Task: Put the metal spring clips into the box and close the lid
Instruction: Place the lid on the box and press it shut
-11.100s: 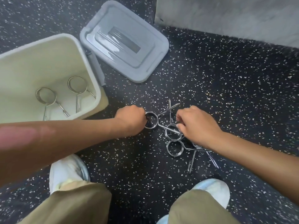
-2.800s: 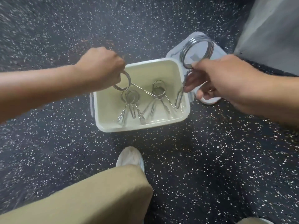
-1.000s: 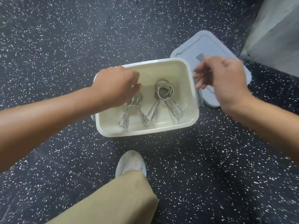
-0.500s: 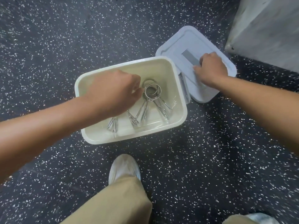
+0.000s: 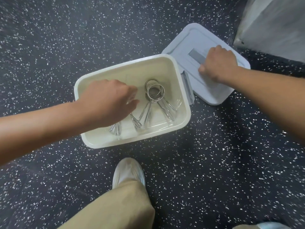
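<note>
Clips (image 5: 153, 103) in box (image 5: 183, 103), center; left hand (image 5: 107, 101) loosely open above. Right hand (image 5: 217, 63) gripped lid (image 5: 186, 47), upper right. Next: lift lid onto box.

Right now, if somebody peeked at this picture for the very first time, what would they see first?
Probably the cream box in the middle of the dark speckled floor, with shiny metal spring clips piled inside. The left hand reaches down into the box over the clips, while the right hand rests on the grey lid lying on the floor just right of the box.
</note>
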